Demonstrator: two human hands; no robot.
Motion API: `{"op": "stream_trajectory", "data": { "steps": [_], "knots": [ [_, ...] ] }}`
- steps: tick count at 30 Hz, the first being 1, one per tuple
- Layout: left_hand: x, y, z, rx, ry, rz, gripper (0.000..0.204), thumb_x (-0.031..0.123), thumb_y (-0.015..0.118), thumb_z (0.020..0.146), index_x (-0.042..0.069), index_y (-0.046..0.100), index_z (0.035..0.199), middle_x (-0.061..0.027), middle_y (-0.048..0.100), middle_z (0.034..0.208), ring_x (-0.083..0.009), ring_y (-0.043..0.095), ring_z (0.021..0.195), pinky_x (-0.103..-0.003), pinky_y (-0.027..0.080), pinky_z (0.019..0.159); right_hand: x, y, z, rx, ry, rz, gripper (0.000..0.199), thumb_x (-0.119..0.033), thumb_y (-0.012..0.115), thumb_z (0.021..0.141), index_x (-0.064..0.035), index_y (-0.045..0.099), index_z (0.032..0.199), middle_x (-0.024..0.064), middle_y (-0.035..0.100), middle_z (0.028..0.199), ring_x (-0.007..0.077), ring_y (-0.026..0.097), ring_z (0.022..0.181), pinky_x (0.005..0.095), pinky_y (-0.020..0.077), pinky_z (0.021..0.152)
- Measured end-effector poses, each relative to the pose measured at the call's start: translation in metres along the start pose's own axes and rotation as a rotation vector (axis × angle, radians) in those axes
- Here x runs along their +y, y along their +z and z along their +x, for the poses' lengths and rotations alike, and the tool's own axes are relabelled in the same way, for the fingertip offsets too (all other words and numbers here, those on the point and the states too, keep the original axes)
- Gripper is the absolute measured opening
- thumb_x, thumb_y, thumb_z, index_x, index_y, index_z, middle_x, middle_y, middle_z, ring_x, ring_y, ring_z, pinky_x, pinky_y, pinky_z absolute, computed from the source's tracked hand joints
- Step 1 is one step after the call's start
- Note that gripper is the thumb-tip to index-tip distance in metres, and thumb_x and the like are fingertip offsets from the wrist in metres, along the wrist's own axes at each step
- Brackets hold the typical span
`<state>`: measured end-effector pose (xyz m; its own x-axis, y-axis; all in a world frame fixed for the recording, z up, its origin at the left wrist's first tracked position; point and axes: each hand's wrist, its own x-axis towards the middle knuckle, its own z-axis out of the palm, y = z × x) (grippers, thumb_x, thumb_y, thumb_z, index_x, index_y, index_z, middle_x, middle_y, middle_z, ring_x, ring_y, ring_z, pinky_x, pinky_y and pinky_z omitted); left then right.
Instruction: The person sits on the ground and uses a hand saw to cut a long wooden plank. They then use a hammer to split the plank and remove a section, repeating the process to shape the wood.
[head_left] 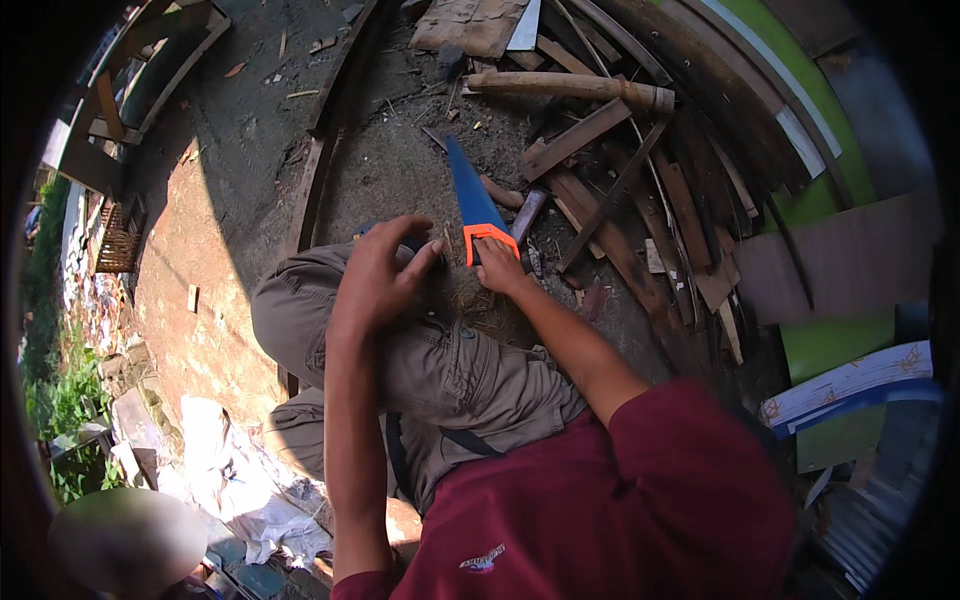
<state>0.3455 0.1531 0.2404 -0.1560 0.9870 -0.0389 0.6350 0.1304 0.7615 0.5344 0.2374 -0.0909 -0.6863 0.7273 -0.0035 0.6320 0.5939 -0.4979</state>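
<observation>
I have the right grip [500,266] closed over the orange handle of a hand saw [474,200], the fingers curled through it, and the blue blade points away from the body, low over the dirt ground [400,135]; I cannot tell whether the blade touches it. The left grip [376,275] hangs above the bent leg in grey-brown trousers [470,375], thumb and fingers spread apart and, as far as I can see, holding nothing. I judge the step in hand to be handling the saw itself, either taking it up or laying it down; from this one view I cannot say which, and I see no cut in progress. If the saw is to be used, the next move calls for a firm hold on the handle, a lift clear of the litter, and the free left grip steadying whatever piece is cut; if it is being put aside, I only need to loosen the right fingers once the blade lies flat. Just right of the blade lies a short greyish bar [530,213], then a heap of loose planks [600,215] with a thick rounded log [570,90] across its far end. Left of the saw, a long dark beam [318,170] runs along the ground, and a white sheet [225,475] lies crumpled in the sun.
</observation>
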Motion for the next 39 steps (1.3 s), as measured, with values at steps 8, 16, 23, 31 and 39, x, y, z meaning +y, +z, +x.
{"op": "stream_trajectory", "data": {
  "steps": [8, 16, 23, 31, 39],
  "knots": [
    [-0.001, -0.009, -0.006, 0.003, -0.097, -0.045, 0.036, 0.026, 0.073, 0.092, -0.002, 0.067, 0.114, -0.0203, 0.071, 0.111, -0.0366, 0.067, 0.107, -0.042, 0.051, 0.094, 0.06, 0.004, -0.067, -0.181, 0.882, -0.035, 0.062, -0.026, 0.076, 0.084, -0.002, 0.051, 0.136, 0.0201, 0.054, 0.137, 0.0396, 0.055, 0.126, 0.0493, 0.0478, 0.104],
    [-0.011, -0.013, -0.008, 0.002, -0.01, 0.032, 0.036, 0.028, 0.071, 0.093, 0.0, 0.068, 0.114, -0.0197, 0.071, 0.11, -0.0362, 0.067, 0.106, -0.043, 0.051, 0.092, 0.069, 0.007, -0.087, -0.626, 0.88, -0.074, 0.073, -0.04, 0.083, 0.08, 0.0013, 0.055, 0.133, 0.0236, 0.062, 0.134, 0.0387, 0.062, 0.124, 0.0456, 0.0514, 0.103],
    [-0.018, -0.012, -0.008, 0.039, 0.033, 0.027, 0.035, 0.026, 0.07, 0.093, 0.0, 0.066, 0.116, -0.0199, 0.07, 0.109, -0.0358, 0.068, 0.103, -0.043, 0.052, 0.09, 0.074, -0.011, -0.09, -0.523, 0.694, -0.046, 0.065, -0.041, 0.079, 0.079, 0.0064, 0.065, 0.122, 0.0277, 0.066, 0.127, 0.0406, 0.063, 0.12, 0.0456, 0.0511, 0.102],
    [0.008, -0.044, -0.023, 0.403, 0.262, -0.356, 0.024, 0.016, 0.07, 0.094, 0.0, 0.071, 0.112, -0.014, 0.074, 0.108, -0.0242, 0.071, 0.102, -0.035, 0.052, 0.092, 0.079, -0.059, -0.07, -0.695, 0.691, -0.013, 0.047, -0.036, 0.075, 0.085, 0.0055, 0.069, 0.107, 0.0234, 0.071, 0.098, 0.034, 0.07, 0.09, 0.0439, 0.054, 0.075],
    [-0.015, -0.065, -0.071, 0.85, 0.359, -1.131, 0.017, 0.011, 0.061, 0.101, -0.001, 0.067, 0.112, -0.0083, 0.071, 0.094, -0.0158, 0.069, 0.089, -0.031, 0.054, 0.084, -0.022, -0.177, -0.046, -0.517, 0.8, 0.632, 0.035, -0.035, 0.077, 0.09, -0.0059, 0.062, 0.078, 0.0008, 0.056, 0.064, 0.0103, 0.052, 0.051, 0.0286, 0.0414, 0.048]
  ]
}}
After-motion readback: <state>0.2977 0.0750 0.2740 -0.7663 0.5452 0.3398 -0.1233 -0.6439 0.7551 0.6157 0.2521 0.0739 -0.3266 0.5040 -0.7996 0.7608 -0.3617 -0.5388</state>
